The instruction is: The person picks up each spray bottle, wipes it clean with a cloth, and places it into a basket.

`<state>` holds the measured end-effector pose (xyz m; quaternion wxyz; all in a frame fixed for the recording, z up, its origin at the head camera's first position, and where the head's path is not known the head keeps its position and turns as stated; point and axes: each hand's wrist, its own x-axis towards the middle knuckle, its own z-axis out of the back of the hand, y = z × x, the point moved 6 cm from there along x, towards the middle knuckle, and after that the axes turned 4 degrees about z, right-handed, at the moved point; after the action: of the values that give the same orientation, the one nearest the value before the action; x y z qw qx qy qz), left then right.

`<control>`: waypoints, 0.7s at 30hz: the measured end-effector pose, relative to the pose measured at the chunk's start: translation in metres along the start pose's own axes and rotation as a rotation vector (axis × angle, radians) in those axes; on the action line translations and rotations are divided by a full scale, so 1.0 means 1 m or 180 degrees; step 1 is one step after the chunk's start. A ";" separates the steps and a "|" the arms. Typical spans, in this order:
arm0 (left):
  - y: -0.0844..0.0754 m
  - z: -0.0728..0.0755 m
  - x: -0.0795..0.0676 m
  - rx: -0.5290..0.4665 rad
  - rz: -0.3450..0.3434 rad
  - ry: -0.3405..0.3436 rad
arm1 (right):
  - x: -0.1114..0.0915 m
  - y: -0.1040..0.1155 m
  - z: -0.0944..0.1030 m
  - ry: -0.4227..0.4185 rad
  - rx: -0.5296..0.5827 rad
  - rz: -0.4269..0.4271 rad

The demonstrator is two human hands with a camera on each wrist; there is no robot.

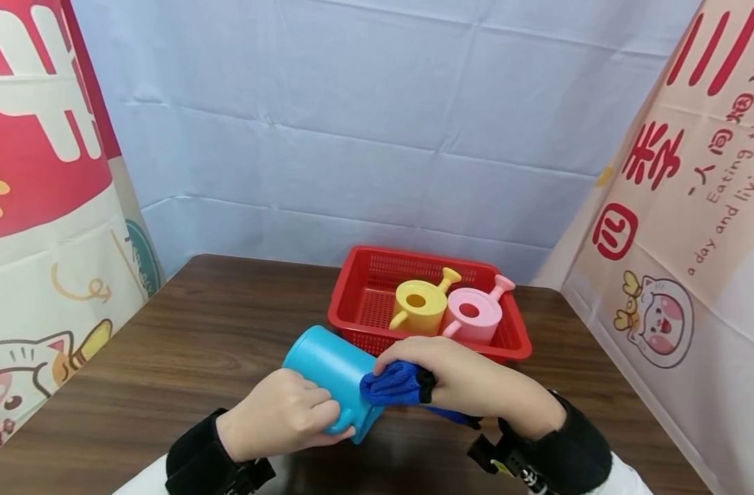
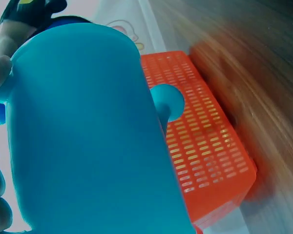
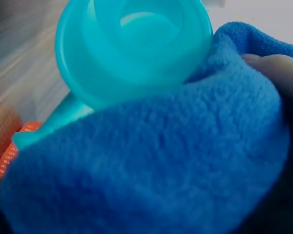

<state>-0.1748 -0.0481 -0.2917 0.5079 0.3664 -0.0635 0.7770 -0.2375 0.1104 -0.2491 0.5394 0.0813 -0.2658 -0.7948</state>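
Observation:
A light-blue toy watering can (image 1: 328, 361) is tilted over the table in front of the basket. My left hand (image 1: 286, 416) grips it by the handle. In my right hand (image 1: 466, 375) is a bunched blue cloth (image 1: 392, 386), pressed against the can's right end. The right wrist view shows the cloth (image 3: 151, 165) lying along the rim of the can (image 3: 83, 53), whose round opening faces that camera. From the left wrist, the can's smooth side (image 2: 93, 131) fills much of the view, and its round spout head (image 2: 170, 100) sticks out beyond it.
A red plastic basket (image 1: 336, 306) stands at the back of the brown wooden table (image 1: 228, 323). Inside are a yellow watering can (image 1: 420, 313) and a pink one (image 1: 478, 323), side by side on the right. Printed cloth hangs at both sides.

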 end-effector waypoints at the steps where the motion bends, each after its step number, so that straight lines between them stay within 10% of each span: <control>1: 0.000 0.001 0.000 0.0003 0.0011 0.0006 | -0.001 -0.001 0.001 -0.0021 0.0040 0.0003; 21: -0.040 -0.017 0.011 -0.0122 -0.0596 0.0622 | 0.034 -0.018 -0.010 -0.0417 0.0167 -0.0175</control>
<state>-0.1520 -0.0126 -0.3076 0.5888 0.2836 0.0059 0.7569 -0.2615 0.0815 -0.2609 0.4965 0.0505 -0.3190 -0.8057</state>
